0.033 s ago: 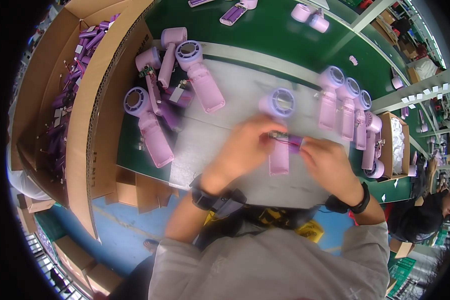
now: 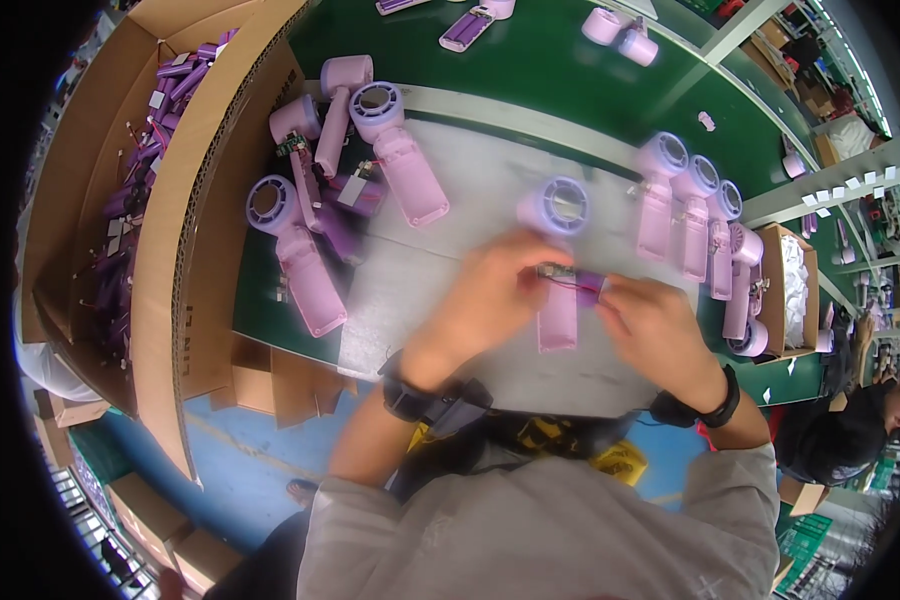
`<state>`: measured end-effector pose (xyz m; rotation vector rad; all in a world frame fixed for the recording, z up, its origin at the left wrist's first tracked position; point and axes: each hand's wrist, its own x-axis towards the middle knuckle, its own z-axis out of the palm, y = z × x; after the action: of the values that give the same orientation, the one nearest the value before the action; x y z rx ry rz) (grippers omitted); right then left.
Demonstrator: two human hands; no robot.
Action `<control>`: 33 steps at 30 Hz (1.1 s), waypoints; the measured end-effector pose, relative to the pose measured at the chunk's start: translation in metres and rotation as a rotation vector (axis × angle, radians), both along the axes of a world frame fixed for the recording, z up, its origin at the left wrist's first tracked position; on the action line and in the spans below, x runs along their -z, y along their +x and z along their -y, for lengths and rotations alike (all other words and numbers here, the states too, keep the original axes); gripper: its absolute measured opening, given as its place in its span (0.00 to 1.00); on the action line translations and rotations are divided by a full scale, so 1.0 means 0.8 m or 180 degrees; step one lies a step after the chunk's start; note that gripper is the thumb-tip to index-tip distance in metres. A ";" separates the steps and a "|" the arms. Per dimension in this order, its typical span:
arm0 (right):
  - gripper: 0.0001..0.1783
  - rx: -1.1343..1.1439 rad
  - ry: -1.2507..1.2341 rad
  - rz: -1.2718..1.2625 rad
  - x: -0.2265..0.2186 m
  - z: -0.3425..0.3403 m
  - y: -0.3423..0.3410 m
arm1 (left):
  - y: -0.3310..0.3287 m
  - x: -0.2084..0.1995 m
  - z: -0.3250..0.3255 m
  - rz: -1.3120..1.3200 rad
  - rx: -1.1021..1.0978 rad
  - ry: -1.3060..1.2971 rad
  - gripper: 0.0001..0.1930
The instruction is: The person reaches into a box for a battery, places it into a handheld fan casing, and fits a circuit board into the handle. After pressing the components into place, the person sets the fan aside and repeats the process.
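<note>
In front of me on the grey work mat lies an open handheld fan (image 2: 558,325), its lilac round head away from me and its pink handle shell toward me. My left hand (image 2: 495,285) is closed, thumb and fingertips pinching a small green circuit board (image 2: 555,270) above the handle. Thin red and dark wires run from the board toward a purple battery pack (image 2: 589,287). Held over the handle's right side, the pack is gripped by the closed fingers of my right hand (image 2: 655,320). My palm sides are hidden.
Left stands a cardboard box (image 2: 210,220) of purple battery packs (image 2: 155,140). Several opened fans (image 2: 410,175) lie left of the mat (image 2: 480,160), and more fans (image 2: 655,215) on its right. Behind them sits a small carton (image 2: 792,295) of white pieces. A person (image 2: 850,430) is far right.
</note>
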<state>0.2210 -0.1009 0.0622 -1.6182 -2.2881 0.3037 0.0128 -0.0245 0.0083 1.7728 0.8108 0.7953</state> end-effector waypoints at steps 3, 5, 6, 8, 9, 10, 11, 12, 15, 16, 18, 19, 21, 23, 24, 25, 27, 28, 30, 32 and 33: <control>0.05 -0.0065 0.0021 0.0041 0.000 -0.001 0.004 | 0.000 0.000 0.000 0.0021 0.0006 0.0038 0.17; 0.06 -0.0136 -0.0031 0.0091 0.001 -0.003 0.008 | 0.000 -0.001 0.000 0.0029 -0.0005 0.0052 0.17; 0.06 -0.0142 -0.0035 0.0093 0.001 -0.004 0.008 | 0.000 -0.001 0.001 0.0050 -0.0007 0.0046 0.17; 0.06 -0.0148 0.0013 0.0132 0.003 -0.001 0.008 | 0.001 0.000 0.003 0.0088 -0.0002 0.0032 0.17; 0.06 -0.0146 0.0037 0.0150 0.003 0.001 0.008 | 0.002 -0.001 0.003 0.0088 0.0002 0.0027 0.17; 0.06 -0.0142 0.0032 0.0150 0.004 0.003 0.005 | 0.001 -0.002 0.003 0.0080 0.0001 0.0025 0.17; 0.06 -0.0053 0.0015 0.0404 0.004 0.006 -0.001 | 0.001 -0.003 0.004 0.0072 0.0000 0.0023 0.17; 0.07 0.0035 -0.0004 0.0659 0.004 0.008 -0.008 | 0.001 -0.004 0.004 0.0065 -0.0002 0.0020 0.18; 0.08 0.0151 -0.0106 0.0955 0.006 0.007 -0.011 | 0.000 -0.007 0.004 0.0087 0.0001 0.0017 0.18; 0.08 0.0169 -0.0196 0.0996 0.008 0.006 -0.011 | 0.000 -0.007 0.005 0.0103 0.0000 0.0014 0.18; 0.08 0.0168 -0.0284 0.1056 0.005 0.001 -0.009 | -0.002 -0.007 0.006 0.0097 0.0000 -0.0007 0.18; 0.09 0.0061 -0.0385 0.0788 -0.001 -0.003 -0.007 | -0.003 -0.007 0.007 0.0082 -0.0005 -0.0030 0.18; 0.10 -0.0150 -0.0612 0.0273 -0.016 -0.010 0.005 | -0.002 -0.006 0.008 0.0105 -0.0031 -0.0076 0.18; 0.10 -0.0170 -0.0822 0.0216 -0.028 -0.016 0.018 | -0.002 -0.007 0.009 0.0130 -0.0037 -0.0146 0.18; 0.11 -0.0168 -0.1017 0.0127 -0.035 -0.020 0.026 | -0.001 -0.007 0.009 0.0140 -0.0036 -0.0182 0.18; 0.11 -0.0125 -0.1195 0.0044 -0.045 -0.022 0.037 | 0.001 -0.009 0.008 0.0177 -0.0012 -0.0183 0.18; 0.14 0.0144 -0.1415 -0.0250 -0.071 -0.038 0.065 | 0.001 -0.006 0.007 0.0235 -0.0084 -0.0139 0.18; 0.14 0.0446 -0.0995 -0.0023 -0.083 -0.050 0.090 | 0.003 -0.011 0.007 0.0280 -0.0071 -0.0096 0.18; 0.13 0.1175 -0.0573 0.0380 -0.095 -0.102 0.155 | -0.001 -0.011 0.009 0.0260 -0.0076 -0.0140 0.18; 0.14 0.1636 -0.0339 0.1211 -0.084 -0.155 0.259 | -0.004 -0.013 0.010 0.0198 -0.0130 -0.0204 0.18; 0.16 0.1602 -0.0109 0.1853 -0.084 -0.175 0.279 | -0.002 -0.015 0.008 0.0237 -0.0120 -0.0162 0.18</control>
<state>0.4441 0.0388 0.1295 -2.4688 -2.1177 -0.2892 0.0114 -0.0308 0.0205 1.6776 0.8103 0.8534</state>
